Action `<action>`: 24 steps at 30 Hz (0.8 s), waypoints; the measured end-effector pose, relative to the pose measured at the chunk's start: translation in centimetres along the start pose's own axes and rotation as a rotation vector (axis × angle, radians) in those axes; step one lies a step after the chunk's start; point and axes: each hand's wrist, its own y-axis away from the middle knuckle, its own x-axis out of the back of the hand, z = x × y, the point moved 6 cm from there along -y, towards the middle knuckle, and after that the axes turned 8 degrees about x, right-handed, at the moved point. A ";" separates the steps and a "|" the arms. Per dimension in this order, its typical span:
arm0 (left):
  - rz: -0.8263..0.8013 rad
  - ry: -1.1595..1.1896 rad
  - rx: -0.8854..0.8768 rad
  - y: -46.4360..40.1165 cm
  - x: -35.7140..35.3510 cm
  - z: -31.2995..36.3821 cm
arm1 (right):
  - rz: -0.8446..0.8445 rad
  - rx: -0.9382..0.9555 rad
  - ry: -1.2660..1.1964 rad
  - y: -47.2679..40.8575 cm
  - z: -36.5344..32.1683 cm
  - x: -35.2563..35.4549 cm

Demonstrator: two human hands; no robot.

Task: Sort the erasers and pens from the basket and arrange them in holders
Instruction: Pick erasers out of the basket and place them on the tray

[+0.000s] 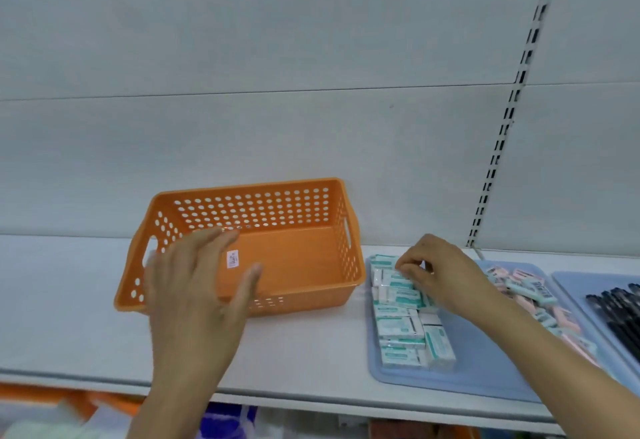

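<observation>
An orange perforated basket (332,286) stands on the white shelf, with only a small white label on its floor. My left hand (197,300) hovers over its front left, fingers spread and holding nothing. To the right lies a blue tray (478,372) with several white-and-teal wrapped erasers (401,327) in rows. My right hand (440,275) rests on the far end of those rows, its fingertips pinching one white-and-teal eraser (398,277). Pink and teal erasers (533,291) lie along the tray's right side. Black pens (620,314) fill a second blue tray (571,286) at the far right.
The white shelf (69,300) runs wide to the left of the basket, its front edge near the bottom. A white back panel with a slotted upright (509,119) rises behind. Orange and blue goods show on the level below.
</observation>
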 end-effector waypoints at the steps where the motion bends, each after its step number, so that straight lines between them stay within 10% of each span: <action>1: 0.073 -0.004 0.091 -1.4 1.2 -2.1 | 0.053 0.009 0.017 -0.1 -0.4 0.4; 4: 0.101 -0.006 0.390 -5.4 2.9 -8.6 | 0.330 0.099 -0.036 -0.5 -3.6 2.6; 7: -0.222 0.173 0.608 -6.8 0.2 -11.7 | 0.436 0.296 -0.100 -1.7 -9.5 3.8; 16: -0.153 0.516 0.508 -2.7 -0.3 -12.7 | -0.433 0.303 0.182 -6.0 -15.8 -5.4; 24: -0.121 0.582 0.527 -1.4 0.0 -12.6 | -0.591 0.116 0.098 -6.0 -16.1 -11.2</action>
